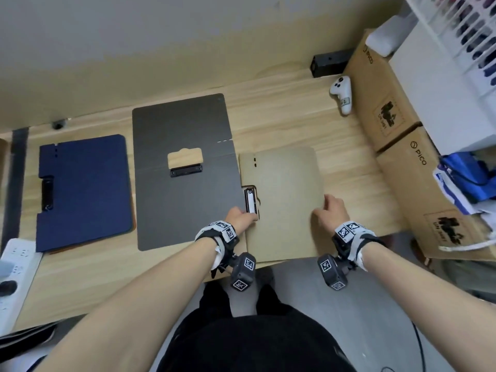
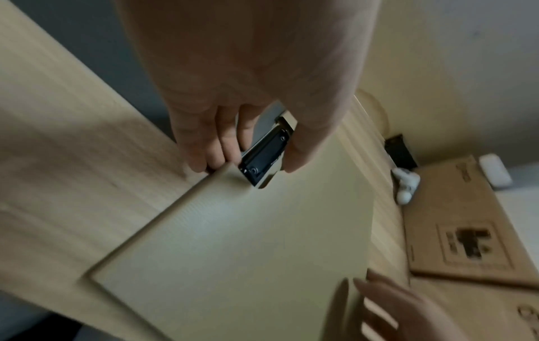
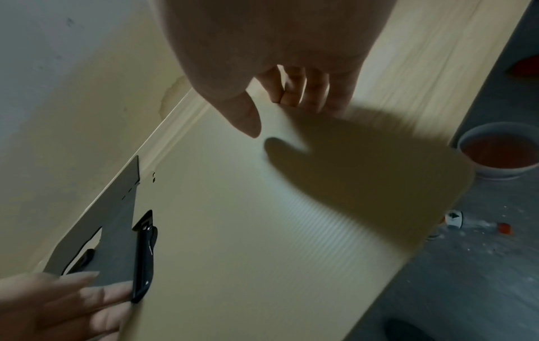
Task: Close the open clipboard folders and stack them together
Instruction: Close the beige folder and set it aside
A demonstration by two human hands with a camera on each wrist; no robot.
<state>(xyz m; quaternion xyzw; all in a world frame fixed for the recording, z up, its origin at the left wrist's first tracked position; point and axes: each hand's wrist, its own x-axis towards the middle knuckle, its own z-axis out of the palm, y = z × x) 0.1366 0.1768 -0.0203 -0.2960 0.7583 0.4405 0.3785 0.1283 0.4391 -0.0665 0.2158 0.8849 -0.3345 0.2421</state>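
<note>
A closed tan clipboard folder (image 1: 284,200) lies at the right front of the wooden table (image 1: 281,116), its near edge past the table's front edge. My left hand (image 1: 243,217) (image 2: 250,167) holds its left edge, fingers at the edge and thumb on the cover, either side of the black clip (image 2: 264,159). At the folder's right edge (image 3: 335,207), my right hand (image 1: 330,208) (image 3: 280,110) has its fingers curled and its thumb raised above the cover. An open grey folder (image 1: 185,200) lies flat in the middle. A closed blue folder (image 1: 83,189) lies at the left.
Cardboard boxes (image 1: 397,146) line the right side, with a blue bag (image 1: 467,178) on them. A white controller (image 1: 342,93) and a black block (image 1: 328,63) sit at the back right. A white power strip (image 1: 16,264) lies front left. A bowl (image 3: 499,150) stands on the floor.
</note>
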